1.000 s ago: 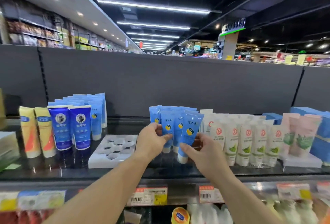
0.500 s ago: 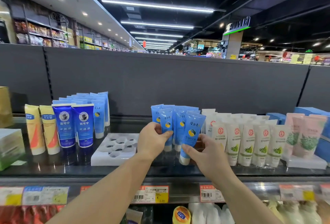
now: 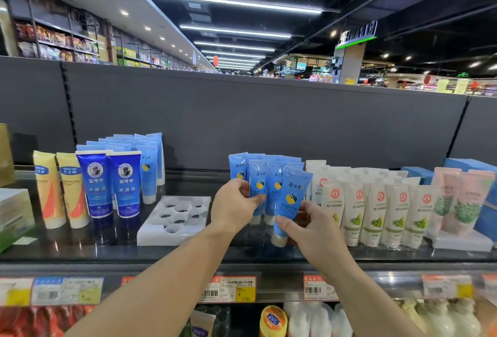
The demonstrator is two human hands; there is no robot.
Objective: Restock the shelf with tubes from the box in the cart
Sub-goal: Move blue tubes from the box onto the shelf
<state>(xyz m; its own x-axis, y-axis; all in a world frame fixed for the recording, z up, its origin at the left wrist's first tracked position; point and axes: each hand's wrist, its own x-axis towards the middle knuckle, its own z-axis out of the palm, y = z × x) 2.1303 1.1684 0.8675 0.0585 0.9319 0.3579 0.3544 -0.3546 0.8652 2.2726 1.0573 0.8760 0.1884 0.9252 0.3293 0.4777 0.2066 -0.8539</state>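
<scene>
Tube (image 3: 291,199) in right hand (image 3: 317,226) (tilted)

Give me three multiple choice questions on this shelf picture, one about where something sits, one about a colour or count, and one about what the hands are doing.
1. Where is the white plastic tray with round holes?
A. left of the light blue tubes at the hands
B. behind the white tubes
C. on the lower shelf

2. How many dark blue tubes stand in front at left?
A. one
B. two
C. five

3. What is the right hand doing?
A. resting flat on the shelf
B. hanging idle
C. holding a tilted light blue tube

Answers: 1 A, the tray lies just left of the left hand; 2 B, two stand side by side; 3 C, thumb and fingers grip the leaning tube.
</scene>
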